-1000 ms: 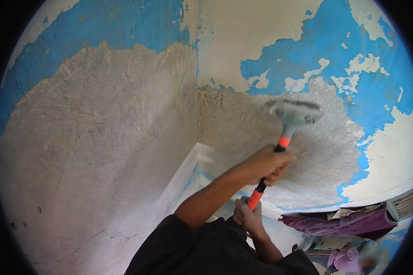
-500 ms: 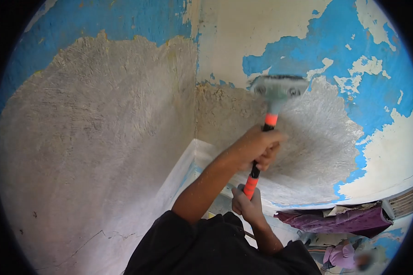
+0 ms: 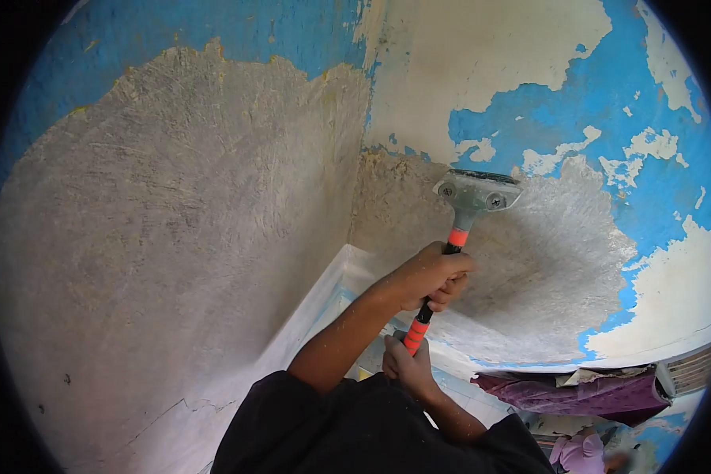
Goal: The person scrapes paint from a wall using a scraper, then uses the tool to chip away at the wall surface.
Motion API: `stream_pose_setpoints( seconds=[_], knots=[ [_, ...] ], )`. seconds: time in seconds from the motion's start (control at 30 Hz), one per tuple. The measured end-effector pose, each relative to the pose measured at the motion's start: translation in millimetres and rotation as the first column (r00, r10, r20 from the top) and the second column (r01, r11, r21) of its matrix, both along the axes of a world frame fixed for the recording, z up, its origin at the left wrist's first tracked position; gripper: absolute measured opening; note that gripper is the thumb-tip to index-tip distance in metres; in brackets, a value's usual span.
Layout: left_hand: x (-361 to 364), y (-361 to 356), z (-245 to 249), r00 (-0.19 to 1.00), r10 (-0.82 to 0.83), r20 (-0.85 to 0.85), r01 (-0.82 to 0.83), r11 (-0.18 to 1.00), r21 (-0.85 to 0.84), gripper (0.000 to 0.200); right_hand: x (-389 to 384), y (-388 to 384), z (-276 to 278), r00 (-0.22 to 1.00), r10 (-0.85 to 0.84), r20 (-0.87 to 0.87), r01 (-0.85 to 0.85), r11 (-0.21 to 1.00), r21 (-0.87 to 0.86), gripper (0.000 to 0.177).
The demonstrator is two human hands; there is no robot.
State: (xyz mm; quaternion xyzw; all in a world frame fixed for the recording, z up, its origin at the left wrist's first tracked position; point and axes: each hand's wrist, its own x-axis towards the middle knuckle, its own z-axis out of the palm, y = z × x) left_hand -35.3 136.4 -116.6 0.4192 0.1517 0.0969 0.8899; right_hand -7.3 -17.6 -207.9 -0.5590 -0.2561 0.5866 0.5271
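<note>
A long-handled wall scraper (image 3: 468,213) is held tilted against the wall, its wide metal head and two screws facing me. My left hand (image 3: 441,278) wraps around the black shaft below the upper orange band. Lower down, my right hand (image 3: 407,359) grips the orange end of the handle. The blade lies close to the border between bare grey plaster (image 3: 545,245) and the remaining blue paint (image 3: 521,118). Pale dust speckles the forearms.
On the left wall, a broad stripped grey patch (image 3: 174,197) sits under blue paint. A white ledge (image 3: 324,292) runs down from the corner. At lower right hang a purple cloth (image 3: 577,395) and a vent grille (image 3: 691,370); beyond is a person in pink (image 3: 581,454).
Both hands have drawn the scraper down and slightly left, so its head sits lower on the wall. The blurred head now shows sharply. The view has shifted a little.
</note>
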Motion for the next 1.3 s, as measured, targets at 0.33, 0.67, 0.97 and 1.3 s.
stream_pose_setpoints(
  seconds=[0.33,0.67,0.97,1.3],
  knots=[
    [-4,7,1,0.999,-0.041,-0.005,0.040,0.999,-0.010,0.034,-2,0,-10,1.000,-0.023,0.001,0.023,1.000,-0.007,0.032],
    [-7,1,-19,0.998,-0.006,-0.061,0.005,1.000,-0.015,0.040,-9,4,-18,0.999,-0.026,-0.021,0.026,1.000,0.008,0.028],
    [-15,0,-37,0.994,-0.039,-0.106,0.035,0.998,-0.044,0.039,-28,-3,-35,0.994,-0.035,-0.106,0.032,0.999,-0.029,0.027],
    [-24,16,-26,0.994,0.027,-0.108,-0.024,0.999,0.027,0.041,-32,24,-37,0.996,-0.027,-0.088,0.031,0.999,0.041,0.027]
  ],
)
